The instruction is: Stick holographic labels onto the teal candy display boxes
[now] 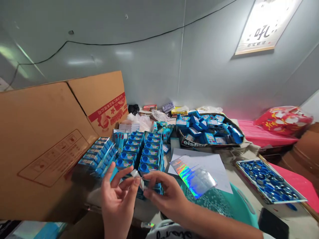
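Note:
Both my hands meet low in the middle of the view, in front of stacked blue boxes (pixel 143 151). My left hand (pixel 118 199) pinches a small silvery sticker piece (pixel 138 176) with thumb and forefinger, the other fingers spread. My right hand (pixel 165 194) pinches the same piece from the right side. A holographic sticker sheet (pixel 195 176) lies just right of my hands on white paper (pixel 211 162).
A large cardboard box (pixel 45 142) stands at the left. A basket (pixel 189 142) of loose blue boxes sits behind the paper. A tray (pixel 270 181) of blue round caps lies at the right. Red cloth (pixel 261 134) and a red bag (pixel 284 119) lie beyond.

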`<control>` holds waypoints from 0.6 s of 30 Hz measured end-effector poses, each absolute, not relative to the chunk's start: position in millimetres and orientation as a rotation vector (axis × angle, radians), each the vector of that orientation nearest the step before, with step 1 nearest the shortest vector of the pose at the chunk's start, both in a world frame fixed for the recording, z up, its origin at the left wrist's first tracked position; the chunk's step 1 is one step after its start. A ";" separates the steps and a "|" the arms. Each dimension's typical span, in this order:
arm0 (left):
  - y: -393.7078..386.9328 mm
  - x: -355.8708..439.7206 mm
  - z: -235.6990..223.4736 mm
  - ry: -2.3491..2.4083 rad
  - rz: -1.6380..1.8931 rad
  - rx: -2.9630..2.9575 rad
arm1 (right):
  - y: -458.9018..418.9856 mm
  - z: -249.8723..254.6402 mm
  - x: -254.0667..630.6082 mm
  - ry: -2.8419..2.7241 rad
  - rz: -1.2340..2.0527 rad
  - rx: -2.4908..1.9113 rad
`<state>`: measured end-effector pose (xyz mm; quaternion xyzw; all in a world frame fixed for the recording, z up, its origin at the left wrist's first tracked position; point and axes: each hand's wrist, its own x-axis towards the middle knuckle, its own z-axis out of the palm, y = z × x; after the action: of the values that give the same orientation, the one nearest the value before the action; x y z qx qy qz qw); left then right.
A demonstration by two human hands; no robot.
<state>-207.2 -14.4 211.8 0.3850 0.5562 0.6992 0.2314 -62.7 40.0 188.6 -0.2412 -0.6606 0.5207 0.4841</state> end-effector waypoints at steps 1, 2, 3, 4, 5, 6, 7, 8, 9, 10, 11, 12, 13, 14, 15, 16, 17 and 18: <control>-15.6 -207.7 211.5 1.534 1.888 1.104 | 40.1 187.5 -60.9 -1.670 1.249 -0.611; -16.9 -208.4 211.0 1.535 1.849 1.155 | 42.5 188.3 -57.5 -1.761 1.198 -0.646; -18.4 -209.1 210.4 1.532 1.813 1.209 | 46.8 191.4 -52.8 -1.862 1.112 -0.697; -20.2 -209.8 209.9 1.527 1.784 1.261 | 52.4 196.6 -47.5 -1.945 1.002 -0.761; -22.2 -210.3 209.6 1.527 1.758 1.299 | 58.1 203.5 -42.1 -1.999 0.893 -0.821; -24.2 -210.6 209.6 1.532 1.733 1.312 | 63.1 211.4 -37.4 -2.025 0.827 -0.852; -26.2 -210.8 209.7 1.539 1.705 1.300 | 66.7 219.5 -34.1 -2.037 0.820 -0.845; -27.8 -210.9 209.9 1.545 1.674 1.271 | 68.6 227.0 -32.8 -2.049 0.868 -0.803; -28.9 -211.2 209.9 1.546 1.646 1.241 | 68.8 233.3 -33.6 -2.058 0.961 -0.738; -29.5 -211.8 209.8 1.541 1.618 1.223 | 67.7 237.7 -36.6 -2.058 1.087 -0.670; -29.7 -212.9 209.5 1.528 1.594 1.229 | 66.0 240.3 -41.2 -2.046 1.215 -0.626; -29.4 -214.5 209.0 1.512 1.578 1.249 | 64.2 240.9 -46.9 -2.023 1.320 -0.624; -28.8 -216.3 208.7 1.503 1.574 1.265 | 62.9 240.2 -52.9 -1.990 1.384 -0.659; -28.2 -218.2 208.6 1.498 1.581 1.267 | 62.3 238.5 -58.3 -1.950 1.417 -0.706; -27.6 -220.1 208.9 1.498 1.595 1.253 | 62.4 236.6 -62.8 -1.912 1.433 -0.741; -27.1 -221.7 209.7 1.497 1.612 1.228 | 62.9 235.1 -65.8 -1.883 1.441 -0.752; -26.7 -223.0 210.8 1.494 1.630 1.202 | 63.5 234.2 -67.4 -1.865 1.442 -0.741; -26.4 -224.1 212.2 1.487 1.642 1.185 | 63.9 234.2 -67.9 -1.857 1.437 -0.716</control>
<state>-224.1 -26.4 212.2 0.4484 0.5630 0.6214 0.3095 -67.9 63.9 234.2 -0.2746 -0.7123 0.5512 0.3366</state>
